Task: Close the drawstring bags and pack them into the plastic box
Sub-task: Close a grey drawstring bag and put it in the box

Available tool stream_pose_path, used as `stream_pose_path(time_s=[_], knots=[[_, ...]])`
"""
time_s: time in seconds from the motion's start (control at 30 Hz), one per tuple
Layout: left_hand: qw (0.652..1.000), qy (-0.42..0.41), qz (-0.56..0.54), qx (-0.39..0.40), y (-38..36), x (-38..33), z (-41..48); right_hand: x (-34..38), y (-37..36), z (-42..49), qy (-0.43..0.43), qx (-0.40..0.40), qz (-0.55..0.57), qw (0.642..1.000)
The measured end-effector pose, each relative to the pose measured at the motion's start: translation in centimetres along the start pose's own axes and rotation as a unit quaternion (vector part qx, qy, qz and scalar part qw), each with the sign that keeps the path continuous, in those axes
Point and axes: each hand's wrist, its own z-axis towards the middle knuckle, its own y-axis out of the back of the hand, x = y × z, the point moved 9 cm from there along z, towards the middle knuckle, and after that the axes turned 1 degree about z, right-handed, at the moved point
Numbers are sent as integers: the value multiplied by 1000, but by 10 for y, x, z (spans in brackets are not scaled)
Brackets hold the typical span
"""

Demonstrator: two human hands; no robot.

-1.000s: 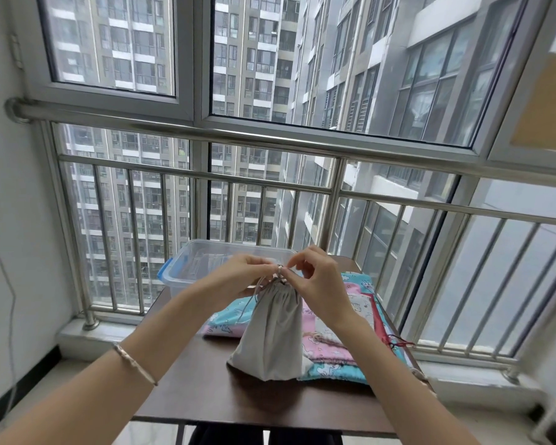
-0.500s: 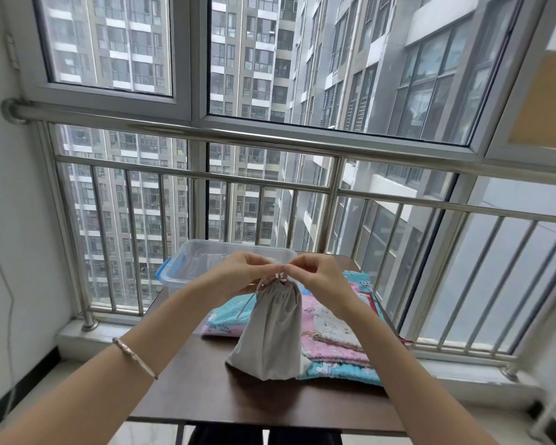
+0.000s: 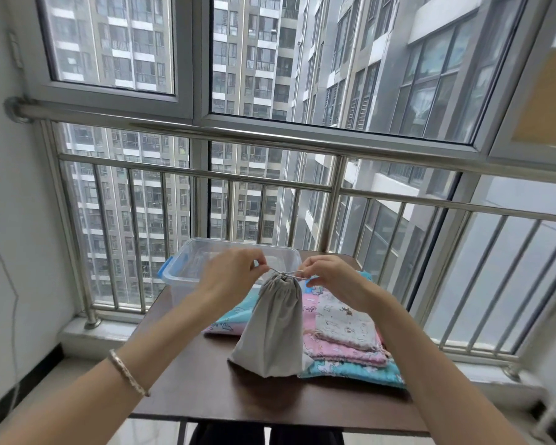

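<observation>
On the table (image 3: 206, 396), before the clear plastic box (image 3: 180, 271) at far left, the grey drawstring bag (image 3: 273, 332) stood upright beside stacked printed bags (image 3: 344, 326). The left hand (image 3: 231, 274) and right hand (image 3: 331, 277) each pinched what looked like a cord end (image 3: 294, 272), cinching its neck. The next move likely called for lifting it into the box.

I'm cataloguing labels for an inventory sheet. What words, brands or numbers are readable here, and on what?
No text here can be read.
pink bag: small dark lettering in its print, too blurred to read.
grey bag, plastic box: no text shows.
</observation>
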Motion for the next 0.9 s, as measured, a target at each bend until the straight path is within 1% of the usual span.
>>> stream_pose_path(time_s=[0.07,0.1,0.17,0.2,0.33,0.47,0.53,0.6,0.7,0.83,0.9], knots=[[998,36,-55,9,-10,5,-4,4,-4,3,-6,9,-11,1000],[994,49,-102,11,-15,7,-7,4,-5,4,-12,10,-22,1000],[979,64,-193,0,-21,11,-10,2,-7,7,-33,16,-40,999],[973,67,-220,-7,-23,11,-11,0,-10,8,-47,29,-47,997],[962,56,-268,-12,-28,6,-15,-15,-24,9,-132,89,-88,983],[958,49,-284,1,-32,7,-15,-23,-28,9,-173,95,-98,975],[960,46,-276,-1,-31,6,-16,-22,-27,11,-169,85,-86,978],[964,33,-264,-14,-26,3,-17,-18,-23,13,-149,57,-84,984],[965,6,-260,-32,-16,-3,-14,-11,-18,15,-114,23,-118,986],[961,-16,-274,11,-19,-12,-5,2,-28,12,-83,44,-113,989],[957,-14,-288,26,-20,-13,-3,7,-27,12,-69,37,-114,990]])
